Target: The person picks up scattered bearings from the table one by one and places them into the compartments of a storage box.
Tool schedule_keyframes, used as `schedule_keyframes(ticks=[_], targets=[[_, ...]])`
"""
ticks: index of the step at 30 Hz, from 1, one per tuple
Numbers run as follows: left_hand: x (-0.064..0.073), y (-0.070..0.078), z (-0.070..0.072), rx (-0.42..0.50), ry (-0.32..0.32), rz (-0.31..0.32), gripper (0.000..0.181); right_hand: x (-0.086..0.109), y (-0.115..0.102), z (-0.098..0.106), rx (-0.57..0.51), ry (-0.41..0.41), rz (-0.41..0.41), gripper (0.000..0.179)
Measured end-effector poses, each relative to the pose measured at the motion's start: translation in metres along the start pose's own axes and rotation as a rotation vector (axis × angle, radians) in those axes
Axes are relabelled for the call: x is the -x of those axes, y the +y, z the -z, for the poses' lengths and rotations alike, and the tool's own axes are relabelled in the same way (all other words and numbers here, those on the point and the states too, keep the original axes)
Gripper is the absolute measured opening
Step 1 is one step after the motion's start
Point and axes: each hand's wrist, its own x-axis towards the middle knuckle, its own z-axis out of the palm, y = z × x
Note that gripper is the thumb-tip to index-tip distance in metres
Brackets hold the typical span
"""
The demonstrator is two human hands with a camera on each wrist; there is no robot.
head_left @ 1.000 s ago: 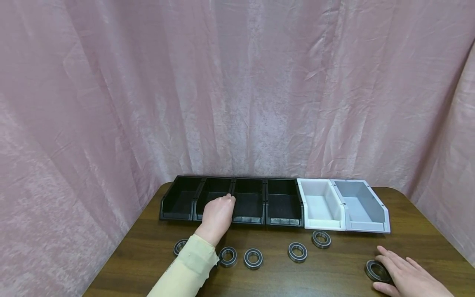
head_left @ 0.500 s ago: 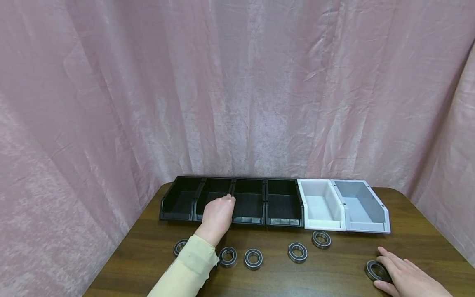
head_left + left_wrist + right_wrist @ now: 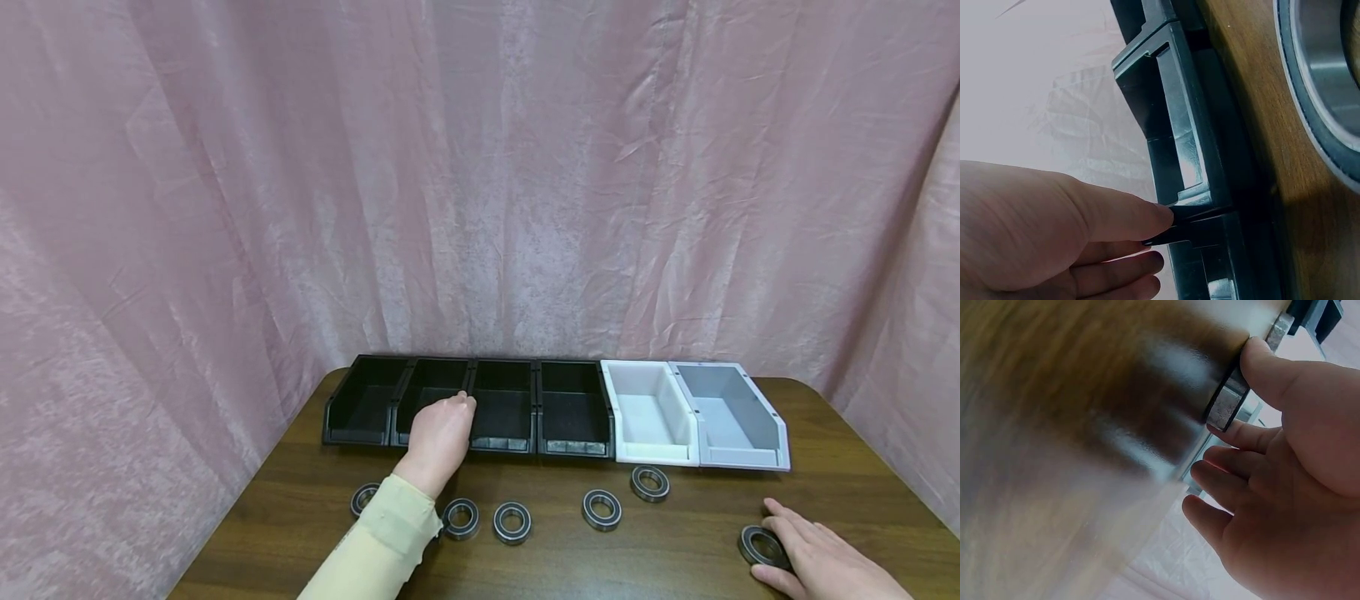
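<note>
In the head view my left hand (image 3: 438, 437) reaches to the front of the row of black storage bins (image 3: 502, 400). Its thumb and index finger pinch the dividing edge (image 3: 1186, 234) between two black bins, as the left wrist view shows. At the far right my right hand (image 3: 828, 562) holds a ball bearing (image 3: 747, 552) between thumb and index finger. That bearing (image 3: 1227, 403) lies flat, seemingly on the table; the other right fingers stay extended and apart from it.
A white bin (image 3: 651, 454) and a grey bin (image 3: 738, 458) continue the row rightwards. Several more bearings lie on the wooden table (image 3: 555, 567), including one (image 3: 512, 523) in front of the bins and one (image 3: 649, 483) close to the white bin. Pink curtain (image 3: 495, 183) hangs behind.
</note>
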Motion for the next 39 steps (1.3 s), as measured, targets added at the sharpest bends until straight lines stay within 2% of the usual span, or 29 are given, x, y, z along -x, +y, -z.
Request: schedule_keyframes(ticks=[8,17,25,27,32,39], targets=[[0.000,0.001,0.002,0.005,0.009,-0.004,0.035,0.002,0.004,-0.009,0.061,0.129,0.052,0.051],[0.001,0.002,0.002,-0.002,0.002,-0.005,0.036,0.000,0.004,-0.009,0.085,0.089,0.048,0.054],[0.000,0.001,0.002,-0.003,0.007,-0.006,0.038,0.001,0.001,-0.007,0.107,0.160,0.083,0.051],[0.000,0.001,0.002,-0.005,0.008,-0.006,0.038,0.001,0.001,-0.006,0.114,0.157,0.084,0.053],[0.000,0.001,0.002,-0.006,0.010,-0.002,0.038,0.000,-0.001,-0.002,0.115,0.147,0.057,0.058],[0.000,0.001,0.002,0.001,-0.001,0.002,0.038,0.001,-0.004,0.002,0.119,0.187,0.033,0.066]])
